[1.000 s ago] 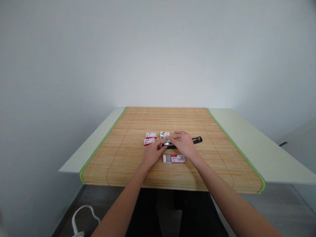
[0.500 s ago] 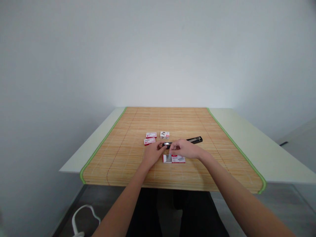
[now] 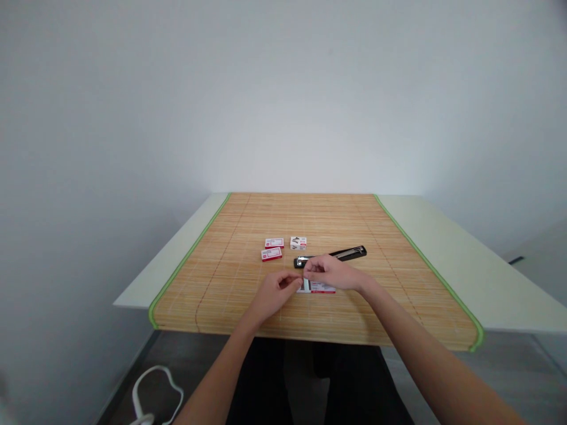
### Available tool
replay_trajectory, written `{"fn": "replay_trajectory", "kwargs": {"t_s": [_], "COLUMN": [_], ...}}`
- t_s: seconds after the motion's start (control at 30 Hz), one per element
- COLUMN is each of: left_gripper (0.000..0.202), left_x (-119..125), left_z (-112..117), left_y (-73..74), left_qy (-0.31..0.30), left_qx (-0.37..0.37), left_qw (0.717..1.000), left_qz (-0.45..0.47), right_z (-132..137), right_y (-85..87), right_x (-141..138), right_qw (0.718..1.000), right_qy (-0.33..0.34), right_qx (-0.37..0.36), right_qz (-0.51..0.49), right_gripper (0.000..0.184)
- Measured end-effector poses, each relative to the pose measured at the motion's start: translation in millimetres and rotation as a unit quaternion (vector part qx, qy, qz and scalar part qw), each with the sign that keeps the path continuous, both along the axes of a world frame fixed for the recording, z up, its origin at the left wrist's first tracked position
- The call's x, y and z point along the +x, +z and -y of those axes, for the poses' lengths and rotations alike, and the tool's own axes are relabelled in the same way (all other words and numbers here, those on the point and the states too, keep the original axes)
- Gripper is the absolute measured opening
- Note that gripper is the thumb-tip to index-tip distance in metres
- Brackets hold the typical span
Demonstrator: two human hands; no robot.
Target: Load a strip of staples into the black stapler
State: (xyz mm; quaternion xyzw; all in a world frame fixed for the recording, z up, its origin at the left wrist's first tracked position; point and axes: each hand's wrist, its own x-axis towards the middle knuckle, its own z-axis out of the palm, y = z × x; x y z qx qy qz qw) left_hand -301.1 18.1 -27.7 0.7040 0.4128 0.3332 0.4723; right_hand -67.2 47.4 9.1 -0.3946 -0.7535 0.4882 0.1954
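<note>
My left hand [image 3: 275, 291] and my right hand [image 3: 331, 273] meet over an open red and white staple box [image 3: 321, 287] on the bamboo mat [image 3: 310, 224]. Both hands pinch at the box's left end, where grey staples show; fingertips touch something small I cannot name. A black stapler [image 3: 336, 255] lies opened flat just behind my right hand, its silver end at the left.
Two closed red and white staple boxes [image 3: 272, 248] and a white box [image 3: 298, 242] lie behind my left hand. The mat has green edges and covers a white table [image 3: 465, 260] against a white wall. A white cable [image 3: 155, 392] lies on the floor at lower left.
Both hands drew back from the stapler toward me. They now pinch together at the open staple box's left end.
</note>
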Motion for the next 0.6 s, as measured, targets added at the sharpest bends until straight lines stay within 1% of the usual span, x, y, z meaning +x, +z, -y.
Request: {"fn": "replay_trajectory", "kwargs": {"t_s": [0.17, 0.27, 0.3, 0.37, 0.43, 0.5, 0.6], "left_gripper": [0.038, 0.039, 0.039, 0.038, 0.039, 0.04, 0.041], "left_x": [3.4, 2.9, 2.6, 2.4, 2.4, 2.4, 1.4], "left_z": [-4.9, -6.2, -6.6, -7.7, -8.9, -10.0, -11.2], "left_y": [-2.6, -2.4, -1.9, -0.4, 1.7, 4.3, 8.0], "left_qy": [-0.005, -0.017, -0.023, -0.03, -0.028, -0.024, -0.031], "left_qx": [-0.018, -0.027, -0.03, -0.039, -0.049, -0.061, -0.073], "left_qw": [1.0, 0.999, 0.999, 0.999, 0.998, 0.997, 0.995], "left_qz": [-0.019, -0.007, 0.004, 0.024, 0.036, 0.044, 0.052], "right_z": [2.7, 8.9, 12.3, 20.6, 30.3, 39.8, 50.6], "right_y": [-1.1, 0.1, 0.9, 2.4, 3.4, 2.9, 0.0], "right_x": [-4.5, -5.8, -5.5, -4.3, -3.4, -4.4, -9.7], "right_qw": [1.0, 0.999, 0.998, 0.99, 0.97, 0.948, 0.932], "right_qy": [-0.014, -0.023, -0.031, -0.05, -0.061, -0.06, -0.075], "right_qx": [0.009, 0.031, 0.053, 0.131, 0.229, 0.302, 0.341], "right_qz": [-0.003, -0.004, -0.001, 0.02, 0.052, 0.08, 0.096], "right_gripper": [0.042, 0.04, 0.039, 0.038, 0.041, 0.04, 0.035]}}
